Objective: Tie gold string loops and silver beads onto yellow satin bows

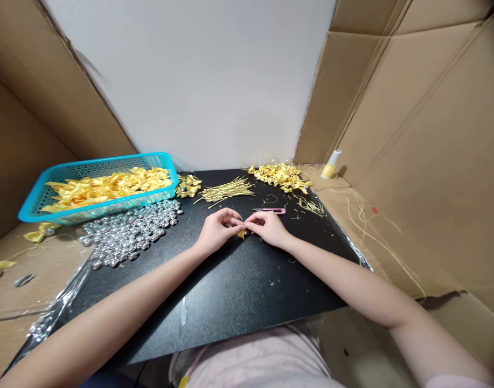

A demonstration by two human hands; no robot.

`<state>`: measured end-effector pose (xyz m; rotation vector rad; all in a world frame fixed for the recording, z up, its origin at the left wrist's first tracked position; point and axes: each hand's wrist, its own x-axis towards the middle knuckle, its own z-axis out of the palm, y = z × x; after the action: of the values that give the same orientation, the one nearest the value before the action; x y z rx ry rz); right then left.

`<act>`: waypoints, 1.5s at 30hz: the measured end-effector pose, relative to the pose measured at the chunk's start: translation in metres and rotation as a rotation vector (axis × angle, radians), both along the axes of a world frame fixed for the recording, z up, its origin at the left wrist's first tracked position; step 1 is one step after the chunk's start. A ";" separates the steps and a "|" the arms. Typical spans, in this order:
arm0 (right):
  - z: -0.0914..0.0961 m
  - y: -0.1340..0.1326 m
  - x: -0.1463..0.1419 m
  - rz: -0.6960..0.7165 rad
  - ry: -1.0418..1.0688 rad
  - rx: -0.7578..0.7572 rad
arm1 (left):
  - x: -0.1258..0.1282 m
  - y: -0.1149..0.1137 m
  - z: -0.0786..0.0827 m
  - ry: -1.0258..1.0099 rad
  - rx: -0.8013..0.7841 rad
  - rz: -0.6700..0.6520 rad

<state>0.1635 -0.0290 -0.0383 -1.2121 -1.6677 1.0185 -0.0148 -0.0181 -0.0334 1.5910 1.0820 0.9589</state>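
Observation:
My left hand and my right hand meet over the middle of the black board, fingertips pinched together. Between them a small yellow ribbon bow shows, mostly hidden by the fingers. Both hands seem closed on this bow; its finer parts are too small to make out. Just beyond my right hand lies a pair of pink-handled thread snips. Further back is a bundle of gold cords. Left of my left hand spreads a heap of shiny silver bells or beads.
A blue basket of yellow ribbon bows stands at the back left. Finished-looking yellow bows are piled at the back right, with thread scraps nearby. A thread cone stands at the right. Cardboard walls enclose the sides.

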 end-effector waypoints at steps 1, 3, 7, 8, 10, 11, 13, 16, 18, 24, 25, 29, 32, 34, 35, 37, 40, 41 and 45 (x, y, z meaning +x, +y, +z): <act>0.001 -0.001 0.000 0.001 0.002 -0.003 | 0.000 0.000 0.000 -0.012 -0.012 0.004; 0.001 -0.001 0.000 0.003 0.008 -0.006 | 0.001 0.000 0.000 -0.032 -0.027 0.010; -0.001 0.000 0.000 -0.007 0.003 0.007 | 0.002 0.000 0.000 -0.052 -0.040 0.039; -0.002 0.000 0.000 -0.015 -0.001 0.016 | 0.002 0.000 0.001 -0.059 -0.044 0.048; -0.002 0.002 0.000 -0.033 -0.008 0.031 | 0.002 0.000 0.002 -0.085 -0.057 0.063; -0.002 0.002 -0.001 -0.039 -0.012 0.035 | 0.003 0.000 0.002 -0.101 -0.066 0.066; -0.001 0.002 -0.001 -0.044 -0.017 0.042 | 0.003 0.000 0.003 -0.134 -0.086 0.060; -0.001 0.001 -0.001 -0.043 -0.015 0.054 | 0.003 0.000 0.004 -0.165 -0.104 0.037; -0.001 0.001 -0.002 -0.044 -0.015 0.068 | 0.004 -0.001 0.004 -0.182 -0.108 0.027; -0.003 0.001 -0.003 -0.045 -0.021 0.097 | 0.004 -0.002 0.003 -0.224 -0.109 0.053; -0.003 0.001 -0.003 -0.044 -0.021 0.098 | 0.004 -0.002 0.003 -0.228 -0.107 0.060; -0.003 0.000 -0.004 -0.048 -0.030 0.104 | 0.005 -0.002 0.005 -0.255 -0.116 0.076; -0.002 0.000 -0.004 -0.048 -0.024 0.096 | 0.005 -0.002 0.007 -0.287 -0.145 0.062; -0.001 0.000 -0.004 -0.046 -0.018 0.097 | 0.005 -0.002 0.008 -0.316 -0.174 0.039; -0.001 0.000 -0.005 -0.043 -0.019 0.100 | 0.005 -0.002 0.009 -0.328 -0.190 0.025; 0.000 -0.001 -0.005 -0.042 -0.025 0.110 | 0.004 -0.002 0.010 -0.341 -0.219 -0.006; 0.002 -0.002 -0.006 -0.045 -0.038 0.126 | 0.003 -0.002 0.011 -0.338 -0.248 -0.046; 0.003 -0.003 -0.007 -0.048 -0.041 0.134 | 0.002 -0.001 0.011 -0.332 -0.257 -0.058; 0.004 -0.004 -0.008 -0.047 -0.052 0.153 | 0.000 0.000 0.013 -0.302 -0.280 -0.104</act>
<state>0.1559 -0.0329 -0.0344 -1.1798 -1.7157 0.8212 -0.0147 -0.0177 -0.0207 1.2176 0.8708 0.9004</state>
